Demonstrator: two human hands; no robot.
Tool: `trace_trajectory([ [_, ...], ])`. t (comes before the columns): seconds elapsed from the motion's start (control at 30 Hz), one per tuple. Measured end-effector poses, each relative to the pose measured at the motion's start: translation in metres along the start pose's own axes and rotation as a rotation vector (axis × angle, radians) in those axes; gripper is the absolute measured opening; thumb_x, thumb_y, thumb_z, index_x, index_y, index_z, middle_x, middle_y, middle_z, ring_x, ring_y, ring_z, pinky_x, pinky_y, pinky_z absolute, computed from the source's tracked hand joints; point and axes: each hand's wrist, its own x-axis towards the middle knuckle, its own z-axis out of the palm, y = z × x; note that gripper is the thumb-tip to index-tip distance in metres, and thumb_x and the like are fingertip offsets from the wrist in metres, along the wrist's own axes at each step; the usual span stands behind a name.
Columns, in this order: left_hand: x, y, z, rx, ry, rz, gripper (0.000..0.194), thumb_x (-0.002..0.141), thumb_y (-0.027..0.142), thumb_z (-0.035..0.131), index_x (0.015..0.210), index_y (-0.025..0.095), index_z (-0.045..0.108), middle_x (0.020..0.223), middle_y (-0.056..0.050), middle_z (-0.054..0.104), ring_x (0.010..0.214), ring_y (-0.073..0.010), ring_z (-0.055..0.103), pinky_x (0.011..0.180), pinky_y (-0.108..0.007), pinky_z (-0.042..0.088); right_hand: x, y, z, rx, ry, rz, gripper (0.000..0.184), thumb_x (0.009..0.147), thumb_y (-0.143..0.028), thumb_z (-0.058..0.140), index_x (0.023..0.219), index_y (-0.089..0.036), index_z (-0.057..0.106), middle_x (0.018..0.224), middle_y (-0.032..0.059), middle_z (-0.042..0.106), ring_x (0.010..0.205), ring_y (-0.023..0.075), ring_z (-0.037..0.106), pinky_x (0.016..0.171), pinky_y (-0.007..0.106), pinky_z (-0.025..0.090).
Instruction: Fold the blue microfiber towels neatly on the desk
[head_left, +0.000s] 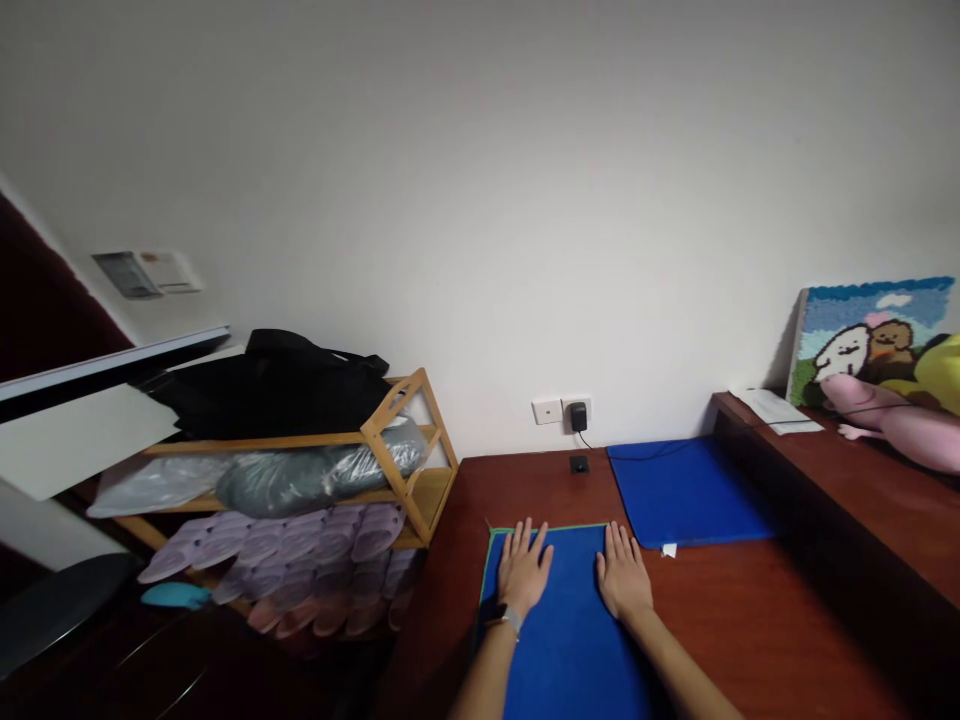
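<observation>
Blue cloth edged in green (562,640) is lying flat on a reddish-brown wooden desk (712,630), with both hands resting open on it and gripping nothing. The left hand (523,568), wearing a wristwatch (510,620), is spreading its fingers near the cloth's top edge, while the right hand (624,572) is lying along its right edge. Flat palms and evenly spread fingers are working well here, keeping soft cloth from bunching. A second blue mat (686,492) is lying just beyond, and a black charger (577,416) is plugged into a white wall socket (547,411) above the desk.
</observation>
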Motion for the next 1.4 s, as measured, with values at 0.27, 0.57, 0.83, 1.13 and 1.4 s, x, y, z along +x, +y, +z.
trace_trajectory([
  [0.27,0.017,-0.051,-0.015,0.072,-0.033,-0.065,0.062,0.104,0.060,0.031,0.159,0.034,0.041,0.169,-0.006,0.037,0.158,-0.0288,0.027,0.127,-0.053,0.025,0.008,-0.001,-0.002,-0.014,-0.019,-0.011,0.068,0.102,-0.040,0.023,0.163,-0.009,0.028,0.171,0.0087,0.023,0.159,0.0248,0.018,0.130,0.046,0.012],
  [0.57,0.019,-0.015,-0.030,0.139,-0.014,-0.066,0.060,0.107,0.046,0.026,0.162,0.023,0.036,0.171,-0.008,0.032,0.159,-0.0284,0.023,0.130,-0.051,0.020,0.007,-0.010,-0.035,-0.037,-0.151,0.045,0.069,0.104,-0.041,0.017,0.165,-0.008,0.015,0.174,0.0048,0.011,0.161,0.0210,0.007,0.130,0.039,0.003],
  [0.83,0.008,0.087,0.011,0.008,-0.055,0.200,0.059,0.108,0.050,0.019,0.160,0.030,0.039,0.169,-0.004,0.036,0.158,-0.0230,0.029,0.129,-0.048,0.025,0.009,-0.007,-0.030,-0.026,-0.138,0.031,0.069,0.103,-0.038,0.020,0.165,-0.008,0.016,0.174,0.0064,0.012,0.161,0.0209,0.007,0.130,0.040,0.003],
  [1.13,0.004,-0.037,-0.015,0.110,-0.067,-0.063,0.068,0.105,0.062,0.026,0.163,0.028,0.033,0.172,-0.008,0.028,0.159,-0.0274,0.024,0.128,-0.051,0.024,0.009,-0.008,-0.030,-0.026,-0.146,0.045,0.069,0.104,-0.043,0.015,0.165,-0.009,0.013,0.174,0.0038,0.010,0.161,0.0203,0.007,0.130,0.039,0.002],
  [1.4,0.001,-0.077,-0.026,0.152,-0.086,-0.056,0.068,0.106,0.058,0.028,0.163,0.022,0.033,0.171,-0.008,0.029,0.158,-0.0271,0.027,0.128,-0.050,0.023,0.010,-0.007,-0.027,-0.024,-0.142,0.049,0.070,0.104,-0.043,0.016,0.165,-0.010,0.014,0.174,0.0029,0.010,0.161,0.0194,0.006,0.130,0.039,0.000],
])
